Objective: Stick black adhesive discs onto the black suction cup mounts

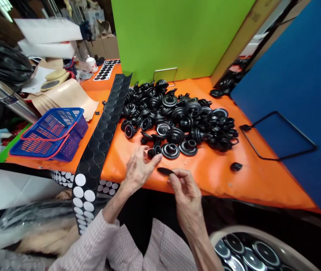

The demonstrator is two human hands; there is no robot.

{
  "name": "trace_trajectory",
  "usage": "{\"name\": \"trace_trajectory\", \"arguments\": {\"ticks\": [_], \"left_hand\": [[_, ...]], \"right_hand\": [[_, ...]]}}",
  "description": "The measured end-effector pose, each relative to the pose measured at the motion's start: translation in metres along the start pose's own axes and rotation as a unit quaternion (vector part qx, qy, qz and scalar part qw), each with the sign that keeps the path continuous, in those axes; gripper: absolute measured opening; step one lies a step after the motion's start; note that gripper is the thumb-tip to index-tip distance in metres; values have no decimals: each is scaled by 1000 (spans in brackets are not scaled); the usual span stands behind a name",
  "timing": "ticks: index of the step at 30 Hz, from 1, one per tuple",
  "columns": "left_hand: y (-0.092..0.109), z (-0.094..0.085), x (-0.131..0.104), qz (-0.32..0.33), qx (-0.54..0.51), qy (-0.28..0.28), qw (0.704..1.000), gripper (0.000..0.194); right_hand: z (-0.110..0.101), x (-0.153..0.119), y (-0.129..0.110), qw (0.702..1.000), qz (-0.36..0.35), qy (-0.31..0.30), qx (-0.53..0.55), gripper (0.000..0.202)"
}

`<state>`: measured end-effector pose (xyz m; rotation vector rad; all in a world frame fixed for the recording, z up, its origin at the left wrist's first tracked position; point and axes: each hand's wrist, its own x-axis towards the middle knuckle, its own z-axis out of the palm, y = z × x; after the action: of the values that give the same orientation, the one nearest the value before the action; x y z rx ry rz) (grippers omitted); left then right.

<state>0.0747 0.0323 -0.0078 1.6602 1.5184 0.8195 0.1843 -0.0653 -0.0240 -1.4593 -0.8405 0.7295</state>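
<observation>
My left hand point(139, 167) has its thumb and fingers around a small black round part point(156, 150) at the front of a heap. My right hand point(187, 186) pinches the edge of a thin black disc point(164, 171), held nearly edge-on to me just right of the left thumb. Two black stepped round parts point(170, 150) with raised hubs stand beside my left hand. Behind them lies the large heap of similar black parts point(177, 113). To the left stretches a long black strip of round stickers point(100, 139), its lower end hanging over the table edge with white circles.
An orange-covered table point(211, 173) carries the heap. On the left stands a blue basket point(73, 143) with a red handle. A green panel point(174, 37) rises behind, a blue panel point(296, 105) at right. A tub point(219, 235) of round parts sits at lower right.
</observation>
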Motion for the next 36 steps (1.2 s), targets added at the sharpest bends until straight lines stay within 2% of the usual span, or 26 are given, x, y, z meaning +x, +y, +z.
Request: {"name": "trace_trajectory", "arguments": {"ticks": [2, 4, 8, 10, 12, 14, 16, 18, 25, 36], "left_hand": [[-3, 12, 9, -4, -52, -44, 998, 25], [-8, 13, 11, -50, -152, -83, 984, 21], [-15, -11, -7, -150, -332, -142, 921, 29], [-17, -26, -18, -169, -371, -141, 902, 34], [-19, -38, -28, -178, -400, -142, 888, 41], [-22, -46, -35, -184, -420, -148, 876, 46], [-26, -51, -40, -188, -429, -158, 869, 45], [-29, -55, -45, -184, -434, -166, 866, 44], [-36, -60, -53, -173, -466, -172, 850, 48], [-38, -61, -55, -188, -476, -163, 844, 46]], "right_hand": [[-14, 4, -1, 1000, 17, -25, -9, 21], [-23, 7, 0, 998, 28, -44, -22, 20], [-20, 10, 0, 994, -22, -89, -67, 19], [-12, 9, -3, 990, -43, -117, -72, 30], [-3, 8, -6, 991, -26, -128, -37, 33], [5, 5, -10, 990, 27, -138, 16, 21], [12, 3, -14, 983, 86, -155, 51, 22], [18, 1, -16, 980, 109, -159, 59, 25], [39, -7, -15, 992, 73, -99, 16, 26], [48, -13, -13, 993, 87, -85, -3, 25]]}}
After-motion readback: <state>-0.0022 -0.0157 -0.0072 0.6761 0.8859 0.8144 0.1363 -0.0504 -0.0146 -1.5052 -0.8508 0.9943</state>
